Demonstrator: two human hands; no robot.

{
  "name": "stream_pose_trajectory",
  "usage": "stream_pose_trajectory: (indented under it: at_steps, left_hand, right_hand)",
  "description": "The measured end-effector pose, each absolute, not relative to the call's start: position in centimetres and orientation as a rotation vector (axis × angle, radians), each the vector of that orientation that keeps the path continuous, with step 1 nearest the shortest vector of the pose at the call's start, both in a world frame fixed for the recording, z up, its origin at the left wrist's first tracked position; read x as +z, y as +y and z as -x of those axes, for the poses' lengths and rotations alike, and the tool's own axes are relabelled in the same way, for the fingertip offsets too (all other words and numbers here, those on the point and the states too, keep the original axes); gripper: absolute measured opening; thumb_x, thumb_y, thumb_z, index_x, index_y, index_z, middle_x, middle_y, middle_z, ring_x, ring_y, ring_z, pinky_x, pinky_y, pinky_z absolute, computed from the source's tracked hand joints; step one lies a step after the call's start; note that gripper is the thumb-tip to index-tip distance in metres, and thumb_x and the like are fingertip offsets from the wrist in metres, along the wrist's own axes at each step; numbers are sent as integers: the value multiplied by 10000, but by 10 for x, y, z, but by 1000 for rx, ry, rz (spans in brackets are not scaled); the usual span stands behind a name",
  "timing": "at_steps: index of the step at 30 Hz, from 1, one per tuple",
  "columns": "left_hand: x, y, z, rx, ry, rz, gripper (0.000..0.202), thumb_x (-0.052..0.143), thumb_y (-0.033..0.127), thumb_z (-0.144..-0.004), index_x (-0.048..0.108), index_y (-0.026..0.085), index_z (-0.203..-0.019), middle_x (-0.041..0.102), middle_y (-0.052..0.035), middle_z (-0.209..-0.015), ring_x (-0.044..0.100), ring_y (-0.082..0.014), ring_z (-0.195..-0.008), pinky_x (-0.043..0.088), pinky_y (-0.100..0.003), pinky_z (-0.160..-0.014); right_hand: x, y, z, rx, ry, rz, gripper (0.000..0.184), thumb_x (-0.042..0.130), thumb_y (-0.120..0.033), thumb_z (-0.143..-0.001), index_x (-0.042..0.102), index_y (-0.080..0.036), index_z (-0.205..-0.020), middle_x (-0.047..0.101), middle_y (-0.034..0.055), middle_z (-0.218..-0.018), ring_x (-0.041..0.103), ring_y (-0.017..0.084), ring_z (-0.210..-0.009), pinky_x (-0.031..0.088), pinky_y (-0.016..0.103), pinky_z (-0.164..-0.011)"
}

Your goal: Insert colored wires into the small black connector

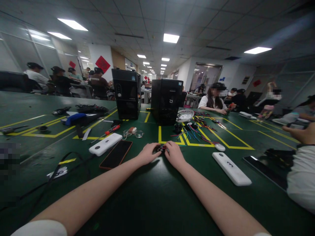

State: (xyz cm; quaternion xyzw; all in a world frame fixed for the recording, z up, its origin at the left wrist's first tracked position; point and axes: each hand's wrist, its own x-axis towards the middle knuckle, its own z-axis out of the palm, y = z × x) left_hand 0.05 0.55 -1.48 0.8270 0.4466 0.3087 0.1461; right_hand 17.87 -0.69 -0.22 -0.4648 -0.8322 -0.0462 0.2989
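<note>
Both hands meet over the dark green table (147, 203), at the near edge of a yellow tape outline. Between the fingertips sits a small dark part with a red wire (161, 148); its exact kind is too small to make out. My left hand (149, 154) pinches it from the left, fingers curled. From the other side, my right hand (173, 152) closes on it near the red wire. Just beyond lies a bundle of coloured wires (190, 131) with black connectors. A phone (116, 155) rests left of my left hand, beside a white power bank marked 8 (105, 144).
Two black computer towers (126, 95) (167, 101) stand ahead. A white basket (185, 115) is beside the right one. Eyeglasses (139, 133) and a red-handled screwdriver (108, 132) lie left. Right are a white power bank marked 3 (231, 168), a mouse (220, 147) and a co-worker's arm (301, 170).
</note>
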Motion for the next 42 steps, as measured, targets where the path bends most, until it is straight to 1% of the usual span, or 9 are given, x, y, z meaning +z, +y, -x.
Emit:
stream_pose_trajectory:
  at_steps: [2, 4, 7, 13, 16, 19, 25, 30, 42]
  left_hand:
    - [-15, 4, 0, 923, 1278, -2415, 421, 595, 314, -757, 520, 183, -1150, 580, -87, -1150, 528, -244, -1066, 398, -387, -939]
    - [-16, 4, 0, 974, 1285, -2401, 408, 594, 287, -757, 523, 178, -1143, 583, -91, -1133, 536, -238, -1049, 411, -379, -926]
    - [-16, 5, 0, 968, 1325, -2371, 370, 577, 291, -776, 535, 176, -1125, 591, -92, -1121, 538, -236, -1050, 406, -385, -935]
    - [-14, 5, -2, 786, 1411, -2372, 362, 483, 295, -846, 489, 197, -1195, 554, -80, -1231, 485, -236, -1153, 277, -452, -1041]
    - [-11, 2, -3, 737, 1406, -2379, 382, 483, 309, -846, 469, 212, -1214, 535, -76, -1258, 469, -235, -1172, 244, -468, -1054]
    - [-8, 0, -5, 710, 1380, -2392, 384, 524, 322, -820, 482, 226, -1190, 551, -67, -1234, 483, -239, -1151, 233, -484, -1051]
    - [-9, 1, -8, 692, 1401, -2391, 352, 521, 330, -818, 496, 235, -1156, 566, -60, -1196, 484, -235, -1148, 221, -485, -1052]
    - [-10, 3, -9, 678, 1407, -2392, 347, 520, 326, -814, 491, 232, -1147, 577, -61, -1173, 494, -231, -1132, 210, -497, -1049]
    - [-6, 1, -11, 653, 1412, -2371, 331, 517, 321, -811, 493, 242, -1131, 574, -51, -1177, 493, -232, -1132, 198, -511, -1046]
  right_hand:
    - [-5, -8, -176, -118, -2206, 1195, 222, 495, -106, -771, 580, -170, -966, 551, 87, -993, 486, 203, -949, 393, 351, -842]
    - [-7, -10, -172, -112, -2228, 1133, 228, 502, -117, -778, 580, -172, -985, 552, 89, -1011, 482, 203, -967, 384, 359, -860]
    - [-9, -11, -169, -90, -2266, 1070, 230, 504, -118, -785, 585, -175, -993, 564, 85, -1003, 486, 198, -971, 376, 366, -873]
    - [-9, -9, -171, -32, -2236, 1103, 277, 481, -103, -790, 572, -176, -1041, 577, 78, -1003, 494, 189, -968, 373, 358, -869]
    - [-9, -9, -172, -37, -2247, 1091, 260, 481, -104, -793, 581, -179, -1022, 578, 76, -990, 494, 190, -961, 371, 354, -859]
    - [-7, -11, -173, -52, -2229, 1096, 243, 492, -120, -795, 582, -185, -1011, 571, 77, -993, 487, 198, -961, 372, 354, -838]
    - [-5, -11, -175, -84, -2192, 1191, 110, 507, -135, -801, 590, -180, -857, 569, 68, -947, 482, 203, -927, 368, 342, -801]
    - [-4, -12, -176, -102, -2161, 1211, 102, 482, -125, -809, 567, -179, -826, 566, 64, -940, 472, 199, -930, 357, 334, -800]
    - [-4, -16, -174, -96, -2131, 1232, 129, 432, -109, -801, 529, -184, -840, 553, 63, -906, 467, 198, -916, 333, 339, -812]
